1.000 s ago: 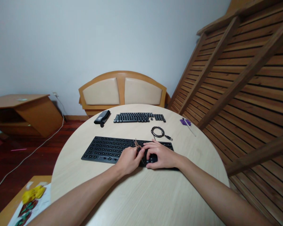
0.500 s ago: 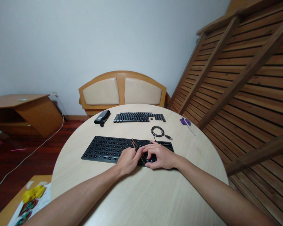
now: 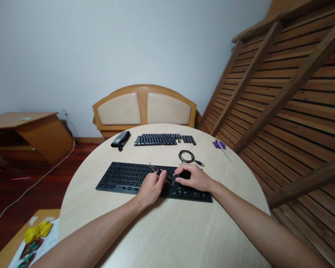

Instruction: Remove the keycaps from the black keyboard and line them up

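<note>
A black keyboard [image 3: 114, 182] lies before me with bare switches over most of it and a few dark keycaps [image 3: 195, 194] at its lower right. My left hand [image 3: 152, 186] is closed around a wire keycap puller [image 3: 169, 180] above the middle of the keyboard. One pair of its wire ends points up and left, the other toward my right hand [image 3: 192, 176]. Over the keyboard's right part, the thumb and fingertips of that hand come close together beside the wires; what lies between them is too small to make out.
Loose keycaps [image 3: 156, 139] stand in keyboard order at the back of the round table [image 3: 167, 230]. A coiled USB cable [image 3: 186, 156] lies behind the keyboard. A dark pouch [image 3: 121, 139] is at the back left, a purple cloth [image 3: 219, 144] with a thin stick at the right.
My right hand has moved up and slightly right, away from my left, uncovering the keycaps at the lower right. My left hand and the keycap puller have shifted slightly left.
</note>
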`<state>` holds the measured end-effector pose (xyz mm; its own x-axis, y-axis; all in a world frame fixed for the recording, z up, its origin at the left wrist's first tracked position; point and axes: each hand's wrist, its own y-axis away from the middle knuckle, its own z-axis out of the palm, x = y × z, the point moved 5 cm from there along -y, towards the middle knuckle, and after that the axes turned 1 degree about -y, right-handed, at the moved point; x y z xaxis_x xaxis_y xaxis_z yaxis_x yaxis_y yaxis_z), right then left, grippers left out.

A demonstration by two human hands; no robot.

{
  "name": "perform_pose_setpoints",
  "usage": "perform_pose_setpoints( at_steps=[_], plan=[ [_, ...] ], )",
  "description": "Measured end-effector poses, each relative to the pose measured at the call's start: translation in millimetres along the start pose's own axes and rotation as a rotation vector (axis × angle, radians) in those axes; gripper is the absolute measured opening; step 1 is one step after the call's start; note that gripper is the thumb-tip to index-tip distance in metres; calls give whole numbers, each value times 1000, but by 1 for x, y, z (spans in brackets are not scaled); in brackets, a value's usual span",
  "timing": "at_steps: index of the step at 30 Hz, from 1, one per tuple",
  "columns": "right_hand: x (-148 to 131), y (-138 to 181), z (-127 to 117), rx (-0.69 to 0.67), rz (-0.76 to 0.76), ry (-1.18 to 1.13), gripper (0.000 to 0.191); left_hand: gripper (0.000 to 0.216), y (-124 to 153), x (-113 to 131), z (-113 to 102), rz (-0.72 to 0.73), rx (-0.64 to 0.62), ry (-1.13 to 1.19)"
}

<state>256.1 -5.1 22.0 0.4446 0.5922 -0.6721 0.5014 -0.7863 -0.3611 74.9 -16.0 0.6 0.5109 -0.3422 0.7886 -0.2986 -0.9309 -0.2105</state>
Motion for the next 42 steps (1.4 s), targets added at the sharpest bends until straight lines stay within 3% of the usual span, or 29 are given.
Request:
perform_pose_setpoints(
  at_steps=[5,12,23,42],
  plan=[
    [32,-23,-36,188,104,186,22,47,1,2,0,0,-28,-18],
    [87,-66,-62,168,330,547,22,44,0,2,2,-26,-61,9],
    [127,-114,-60,130,512,742,23,44,0,1,2,-56,-88,26],
    [142,-124,-55,111,565,784,28,42,1,1,2,-41,-98,36]
  ],
)
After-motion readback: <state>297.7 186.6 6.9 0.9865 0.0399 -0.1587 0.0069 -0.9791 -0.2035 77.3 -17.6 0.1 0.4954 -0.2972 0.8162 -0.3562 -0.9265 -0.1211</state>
